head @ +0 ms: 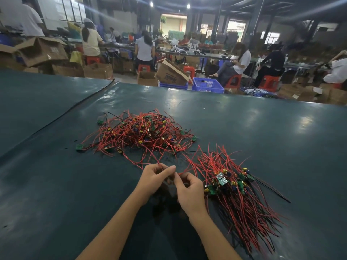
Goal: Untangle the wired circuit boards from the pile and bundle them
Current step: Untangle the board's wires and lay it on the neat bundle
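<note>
A tangled pile of small green circuit boards with red and black wires [142, 132] lies in the middle of the dark green table [262, 128]. To its right lies a sorted bunch of wired boards [232, 186], their wires roughly aligned and fanning towards me. My left hand [153, 178] pinches a red wire [150, 156] that runs up into the pile. Close beside it, my right hand [188, 190] pinches red wire near the left fingertips. Any board between my hands is hidden.
A long black strip [78, 107] runs diagonally over the table's left part. A few stray boards [79, 147] lie at the pile's left edge. Beyond the far edge are a blue crate [207, 85], cardboard boxes [170, 73] and seated workers [238, 62].
</note>
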`<state>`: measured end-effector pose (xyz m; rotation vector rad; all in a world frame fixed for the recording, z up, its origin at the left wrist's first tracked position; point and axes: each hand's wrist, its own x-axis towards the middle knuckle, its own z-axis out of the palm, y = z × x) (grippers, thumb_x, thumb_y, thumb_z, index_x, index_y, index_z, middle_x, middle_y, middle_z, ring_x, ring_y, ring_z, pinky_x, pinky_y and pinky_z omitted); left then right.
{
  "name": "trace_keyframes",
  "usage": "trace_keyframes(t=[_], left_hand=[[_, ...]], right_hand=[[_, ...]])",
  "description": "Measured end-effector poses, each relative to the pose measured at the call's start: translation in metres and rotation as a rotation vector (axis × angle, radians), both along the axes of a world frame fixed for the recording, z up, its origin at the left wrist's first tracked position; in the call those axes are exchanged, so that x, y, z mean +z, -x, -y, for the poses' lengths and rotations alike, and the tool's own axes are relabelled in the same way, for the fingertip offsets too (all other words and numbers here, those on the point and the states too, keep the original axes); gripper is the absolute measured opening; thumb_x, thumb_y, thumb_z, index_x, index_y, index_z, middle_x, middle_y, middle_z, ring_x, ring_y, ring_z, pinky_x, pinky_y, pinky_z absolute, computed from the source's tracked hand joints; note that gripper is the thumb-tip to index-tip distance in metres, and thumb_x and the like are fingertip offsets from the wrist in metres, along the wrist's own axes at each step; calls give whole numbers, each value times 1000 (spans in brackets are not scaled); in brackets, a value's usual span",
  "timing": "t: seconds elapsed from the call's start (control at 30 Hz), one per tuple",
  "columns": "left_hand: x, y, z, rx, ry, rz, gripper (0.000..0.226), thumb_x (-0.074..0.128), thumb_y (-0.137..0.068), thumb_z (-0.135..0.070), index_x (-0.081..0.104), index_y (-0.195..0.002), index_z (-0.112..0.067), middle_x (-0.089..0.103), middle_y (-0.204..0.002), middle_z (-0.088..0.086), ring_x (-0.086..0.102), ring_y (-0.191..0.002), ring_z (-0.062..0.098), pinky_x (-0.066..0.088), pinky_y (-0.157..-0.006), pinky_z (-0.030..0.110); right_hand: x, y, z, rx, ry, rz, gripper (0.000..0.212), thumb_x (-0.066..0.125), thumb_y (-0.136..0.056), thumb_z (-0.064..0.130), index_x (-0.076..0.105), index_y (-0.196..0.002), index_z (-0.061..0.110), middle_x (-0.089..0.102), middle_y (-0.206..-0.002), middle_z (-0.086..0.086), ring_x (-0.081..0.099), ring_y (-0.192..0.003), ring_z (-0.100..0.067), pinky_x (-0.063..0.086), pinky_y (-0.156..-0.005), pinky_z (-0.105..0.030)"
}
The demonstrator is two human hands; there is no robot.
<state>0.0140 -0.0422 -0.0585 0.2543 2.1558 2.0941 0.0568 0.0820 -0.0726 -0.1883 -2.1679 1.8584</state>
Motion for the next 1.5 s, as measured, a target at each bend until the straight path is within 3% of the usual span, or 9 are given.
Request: trace_keyframes(t=[0.1, 0.4, 0.53, 0.73, 0.9, 1.0, 1.23, 1.4, 1.5], left_hand=[[-7, -4, 0, 69, -8, -60, 19, 71, -87, -30, 74, -71, -20, 70, -63, 0, 66, -58, 10, 49, -55, 19], [-10, -7, -5, 83, -132, -85, 8, 71, -84, -11, 74, -77, -10, 70, -64, 5, 62, -56, 10, 50, -56, 18], [-8, -7, -3, 169, -339, 10, 20, 69, -75, -22, 71, -81, -3, 69, -66, 9, 59, -55, 13, 53, -57, 20], [-4, -10, -3, 183, -460, 49, 24, 71, -71, -29, 73, -79, -6, 67, -67, 9, 56, -53, 11, 51, -55, 18], [-2, -15, -5, 244, -498, 50, 25, 73, -69, -31, 72, -79, -8, 66, -66, 7, 55, -52, 12, 50, -52, 19], [-2, -19, -12, 249, -502, 51, 19, 74, -69, -29, 73, -76, -12, 67, -66, 6, 55, -52, 12, 50, -51, 20], [-2, -31, -23, 93, -309, -60, 26, 74, -71, -34, 75, -81, -10, 73, -77, 15, 67, -67, 19, 55, -62, 26], [1, -29, -23, 113, -383, -7, 28, 71, -71, -26, 72, -84, -2, 69, -67, 9, 58, -55, 12, 50, -57, 19], [5, -23, -17, 149, -500, 74, 24, 67, -72, -21, 69, -83, 0, 66, -63, 7, 54, -52, 10, 49, -53, 16]], right_hand=[[2, 6, -2, 42, 12, 65, 25, 64, -95, 22, 67, -70, 18, 62, -56, 10, 55, -53, -4, 47, -55, -29], [-1, -6, -2, -127, 225, -76, 24, 65, -94, 14, 69, -71, 19, 59, -54, 5, 49, -46, -4, 40, -44, -19], [13, -3, -13, -232, 472, -127, 22, 65, -93, 14, 66, -71, 11, 47, -49, -2, 36, -38, -9, 34, -36, -22], [17, -11, -20, -279, 518, -184, 27, 65, -94, 18, 73, -69, 24, 55, -52, 3, 41, -38, -9, 40, -40, -22], [20, -18, -12, -307, 557, -175, 16, 69, -83, 32, 71, -78, 17, 63, -61, 1, 39, -37, -9, 38, -38, -21], [15, -21, 0, -220, 445, -118, 35, 70, -76, 43, 75, -90, 12, 63, -62, 3, 42, -44, -4, 39, -45, -21], [9, -23, 10, -131, 292, -106, 27, 62, -94, 25, 79, -74, 23, 75, -77, -5, 70, -73, -14, 54, -68, -21], [18, -20, 1, -198, 401, -85, 22, 63, -89, 35, 80, -78, 25, 57, -52, 7, 43, -44, -3, 36, -44, -19], [26, -15, -16, -275, 575, -136, 26, 61, -94, 24, 81, -77, 23, 55, -54, 6, 33, -40, -3, 27, -38, -19]])
